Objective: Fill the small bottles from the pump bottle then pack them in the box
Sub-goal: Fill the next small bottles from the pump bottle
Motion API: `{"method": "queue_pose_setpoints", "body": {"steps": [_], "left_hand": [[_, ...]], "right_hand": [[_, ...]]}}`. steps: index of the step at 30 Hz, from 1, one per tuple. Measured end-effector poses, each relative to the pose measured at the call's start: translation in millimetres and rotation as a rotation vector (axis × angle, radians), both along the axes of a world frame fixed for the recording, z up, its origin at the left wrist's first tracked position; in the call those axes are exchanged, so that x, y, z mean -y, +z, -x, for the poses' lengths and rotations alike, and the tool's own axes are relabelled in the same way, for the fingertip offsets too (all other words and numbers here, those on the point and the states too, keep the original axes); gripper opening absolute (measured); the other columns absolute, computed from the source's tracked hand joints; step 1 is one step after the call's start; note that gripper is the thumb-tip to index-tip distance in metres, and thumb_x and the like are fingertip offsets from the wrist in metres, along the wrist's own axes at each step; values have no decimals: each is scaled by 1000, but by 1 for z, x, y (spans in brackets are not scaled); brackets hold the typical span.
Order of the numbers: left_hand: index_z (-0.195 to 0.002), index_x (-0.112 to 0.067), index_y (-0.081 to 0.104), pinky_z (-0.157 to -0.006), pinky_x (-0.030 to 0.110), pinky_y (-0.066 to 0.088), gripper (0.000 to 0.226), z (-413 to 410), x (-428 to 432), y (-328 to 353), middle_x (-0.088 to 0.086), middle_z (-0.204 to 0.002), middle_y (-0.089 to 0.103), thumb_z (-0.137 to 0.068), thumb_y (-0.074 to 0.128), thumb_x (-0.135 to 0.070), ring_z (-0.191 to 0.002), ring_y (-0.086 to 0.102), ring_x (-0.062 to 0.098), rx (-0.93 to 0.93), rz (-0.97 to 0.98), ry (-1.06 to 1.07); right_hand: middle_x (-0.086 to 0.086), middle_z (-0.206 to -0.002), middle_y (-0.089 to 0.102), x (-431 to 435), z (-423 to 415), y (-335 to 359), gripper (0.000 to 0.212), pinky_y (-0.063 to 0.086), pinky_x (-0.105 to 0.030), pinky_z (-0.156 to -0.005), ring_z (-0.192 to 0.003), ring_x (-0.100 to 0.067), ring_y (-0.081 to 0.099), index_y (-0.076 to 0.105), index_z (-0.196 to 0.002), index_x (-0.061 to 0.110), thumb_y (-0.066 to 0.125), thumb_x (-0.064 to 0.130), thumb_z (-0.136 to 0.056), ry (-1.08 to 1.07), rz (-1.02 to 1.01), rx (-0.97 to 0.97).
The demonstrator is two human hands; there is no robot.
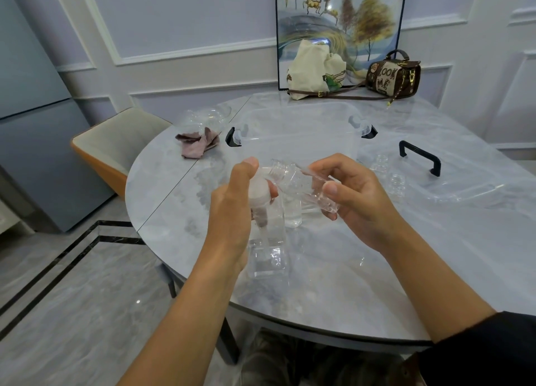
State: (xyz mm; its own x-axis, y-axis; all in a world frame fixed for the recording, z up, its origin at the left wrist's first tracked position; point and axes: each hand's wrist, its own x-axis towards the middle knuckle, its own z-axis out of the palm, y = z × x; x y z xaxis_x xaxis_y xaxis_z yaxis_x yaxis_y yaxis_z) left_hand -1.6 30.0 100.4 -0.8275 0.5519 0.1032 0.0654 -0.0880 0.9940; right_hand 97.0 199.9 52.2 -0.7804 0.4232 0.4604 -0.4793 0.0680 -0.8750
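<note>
Left hand (235,208) is curled round the white head of the pump bottle (268,234), thumb on top of the plunger; right hand (356,202) pinches a small bottle (301,182), tilted, its mouth just beside the nozzle. Both look like thin clear plastic: light, smooth, probably slippery when wet. The small one may dent, so grip its body gently. Beyond both hands stands the clear box (290,142); spare bottles (396,184) sit right of the right hand

Round stone surface (348,269) is pale grey with white marbling. Colourless square plastic pump bottle (268,258) carries a frosted white head (258,192). Transparent rectangular plastic box (301,142) has black latches (233,137). Crumpled fabric cloth (197,143) is dusty mauve.
</note>
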Motion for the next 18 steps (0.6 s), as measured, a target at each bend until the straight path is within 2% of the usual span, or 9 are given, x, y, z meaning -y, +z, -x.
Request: {"method": "queue_pose_setpoints", "body": {"steps": [4,7,12,18], "left_hand": [[-65,-20,74,-88,44,51,66,-4,2,-2,19,-87,74,-82,49,-78,-76,61,25,-16,20,5],[-65,-23,76,-99,50,50,72,-4,3,-3,18,-90,75,-76,47,-88,-81,65,25,-20,10,-5],[-81,-13,78,-99,48,51,96,-1,2,-4,16,-92,77,-67,39,-99,-83,68,26,-21,18,-13],[-68,-19,76,-93,46,49,81,-3,1,-2,21,-91,74,-76,40,-91,-77,62,25,-8,34,6]], "right_hand": [[-5,-91,59,1,1,0,41,39,-30,-53,-67,-16,54,69,-112,8,74,31,-79,2,-4,6],[-5,-91,59,0,1,0,42,39,-30,-53,-69,-15,55,68,-113,7,74,32,-80,-2,-13,6],[-2,-92,61,0,1,0,45,39,-30,-53,-68,-15,55,68,-115,6,75,32,-80,-3,-20,7],[4,-91,64,1,0,1,50,39,-30,-54,-69,-11,58,65,-118,1,74,32,-80,-9,-25,22]]}}
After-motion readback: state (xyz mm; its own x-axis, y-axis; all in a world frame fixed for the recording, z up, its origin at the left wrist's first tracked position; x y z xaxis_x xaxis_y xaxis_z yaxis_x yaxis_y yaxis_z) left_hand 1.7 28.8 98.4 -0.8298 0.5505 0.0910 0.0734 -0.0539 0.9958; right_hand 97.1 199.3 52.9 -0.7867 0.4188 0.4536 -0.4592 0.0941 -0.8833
